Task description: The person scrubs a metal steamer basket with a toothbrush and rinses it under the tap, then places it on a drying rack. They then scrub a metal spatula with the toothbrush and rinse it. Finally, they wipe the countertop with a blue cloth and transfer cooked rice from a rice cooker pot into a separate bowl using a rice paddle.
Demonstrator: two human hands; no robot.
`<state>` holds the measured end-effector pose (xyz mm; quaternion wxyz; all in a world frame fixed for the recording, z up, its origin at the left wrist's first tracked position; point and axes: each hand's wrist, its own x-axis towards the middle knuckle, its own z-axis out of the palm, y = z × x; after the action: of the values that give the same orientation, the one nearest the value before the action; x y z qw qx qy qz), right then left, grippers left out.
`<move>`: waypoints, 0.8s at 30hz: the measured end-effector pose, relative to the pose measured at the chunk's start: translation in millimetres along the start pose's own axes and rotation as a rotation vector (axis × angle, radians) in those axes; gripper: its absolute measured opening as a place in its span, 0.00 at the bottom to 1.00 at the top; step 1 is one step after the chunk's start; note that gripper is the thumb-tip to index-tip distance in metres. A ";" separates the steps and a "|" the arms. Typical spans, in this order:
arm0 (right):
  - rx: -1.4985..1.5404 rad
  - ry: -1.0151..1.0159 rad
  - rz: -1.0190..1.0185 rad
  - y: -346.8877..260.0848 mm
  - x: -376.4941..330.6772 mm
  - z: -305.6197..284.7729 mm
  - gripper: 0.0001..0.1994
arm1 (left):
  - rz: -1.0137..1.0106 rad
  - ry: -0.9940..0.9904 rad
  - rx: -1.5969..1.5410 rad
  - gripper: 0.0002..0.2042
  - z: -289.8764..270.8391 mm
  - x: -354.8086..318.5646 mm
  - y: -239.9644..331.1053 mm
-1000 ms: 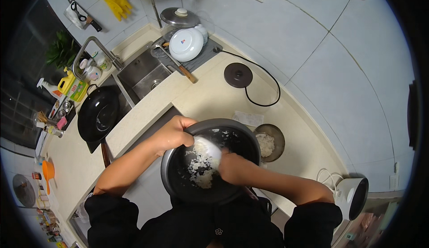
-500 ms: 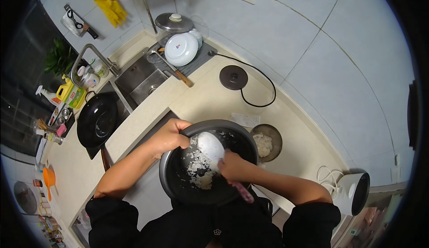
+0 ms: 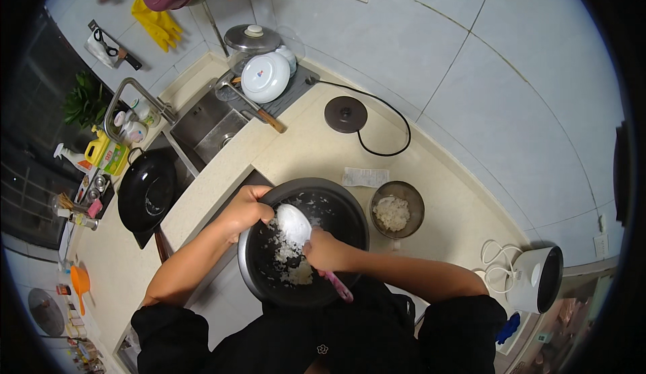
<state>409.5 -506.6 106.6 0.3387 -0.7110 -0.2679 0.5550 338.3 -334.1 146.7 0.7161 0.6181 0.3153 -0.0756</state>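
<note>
My left hand (image 3: 247, 214) grips the rim of a dark rice cooker pot (image 3: 350, 212), tilted close in front of my body. White cooked rice (image 3: 291, 249) clings in clumps to the pot's inside, mostly on the left and lower part. Closed around a rice paddle, my right hand (image 3: 328, 251) is over the pot. The paddle's white blade (image 3: 293, 224) points up and left among the rice, while its pink patterned handle (image 3: 340, 286) sticks out below my fist. Right of the pot, a metal bowl (image 3: 418, 207) on the counter has some rice in it.
A white slip of paper (image 3: 365, 177) and a round black heating base (image 3: 346, 114) with a cord lie on the counter. To the left are a black wok (image 3: 138, 202) and the sink (image 3: 200, 131). A white appliance (image 3: 528, 283) stands at right.
The pot has shifted slightly left, showing more of the bowl. My right hand and the paddle have moved left and a little down inside the pot. My left hand stays on the rim.
</note>
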 end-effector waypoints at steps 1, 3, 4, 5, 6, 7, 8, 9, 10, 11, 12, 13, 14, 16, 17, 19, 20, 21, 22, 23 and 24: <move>-0.094 0.065 -0.110 8.1 5.1 6.4 0.18 | -0.004 -0.001 0.003 0.15 -0.6 0.0 0.4; -0.283 0.199 -0.328 30.7 19.9 18.8 0.21 | -0.008 0.002 -0.005 0.15 -2.0 2.5 -3.2; -0.220 0.135 -0.228 23.6 18.9 17.9 0.22 | -0.010 0.008 -0.011 0.15 -3.6 3.6 -5.3; -0.155 0.071 -0.128 11.5 14.2 15.2 0.23 | -0.005 0.000 -0.017 0.15 -4.1 2.8 -4.8; -0.091 0.006 -0.028 4.9 12.0 13.8 0.24 | 0.000 -0.008 -0.024 0.16 -4.4 1.1 -3.6; -0.150 0.046 -0.110 7.7 11.2 13.2 0.22 | 0.007 -0.018 -0.031 0.16 -4.5 -1.2 -1.8; -0.210 0.086 -0.192 14.0 9.4 10.8 0.21 | 0.012 -0.015 -0.026 0.17 -3.5 -3.6 0.3; -0.270 0.126 -0.273 19.1 7.0 7.3 0.20 | 0.017 -0.011 -0.021 0.18 -1.7 -5.9 2.5; -0.375 0.156 -0.287 17.8 3.3 1.0 0.18 | 0.025 -0.002 -0.016 0.18 -2.3 -7.4 4.4; -0.485 0.185 -0.296 15.8 -4.1 -7.3 0.17 | 0.023 -0.028 -0.025 0.19 -4.2 -6.4 4.0; -0.596 0.214 -0.305 15.5 -9.1 -13.3 0.15 | 0.021 -0.054 -0.035 0.20 -9.1 -2.7 4.2; -0.597 0.252 -0.314 16.7 -11.8 -18.0 0.12 | 0.025 -0.086 -0.043 0.21 -13.7 3.1 5.9; -0.588 0.251 -0.318 13.7 -11.7 -18.6 0.12 | 0.008 -0.104 -0.054 0.22 -21.1 8.7 7.3; -0.572 0.247 -0.327 3.1 -11.7 -17.9 0.12 | -0.008 -0.221 0.047 0.19 -31.6 14.6 21.9; -0.559 0.224 -0.319 -3.9 -11.3 -15.1 0.11 | -0.024 -0.245 0.071 0.18 -33.4 19.6 24.8; -0.604 0.198 -0.317 -15.0 -15.1 -7.9 0.11 | -0.075 -0.282 0.161 0.16 -38.8 28.7 24.3; -0.624 0.184 -0.315 -17.7 -15.7 -4.3 0.11 | -0.101 -0.302 0.201 0.16 -39.3 31.2 24.1; -0.724 0.204 -0.349 -15.1 -13.0 -0.4 0.10 | -0.103 -0.329 0.222 0.14 -36.2 32.4 24.8; -0.776 0.215 -0.369 -12.8 -9.5 2.1 0.10 | -0.092 -0.359 0.249 0.13 -31.7 34.5 24.0; -0.827 0.225 -0.390 -11.0 -6.1 4.7 0.10 | -0.085 -0.385 0.282 0.12 -27.0 35.4 26.1; -0.878 0.235 -0.412 -9.7 -4.2 6.8 0.10 | -0.078 -0.411 0.315 0.11 -21.0 35.5 30.7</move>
<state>401.9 -502.5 115.7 0.1378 -0.7764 -0.5714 0.2274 374.2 -297.7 152.2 0.6567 0.6810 0.1710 -0.2753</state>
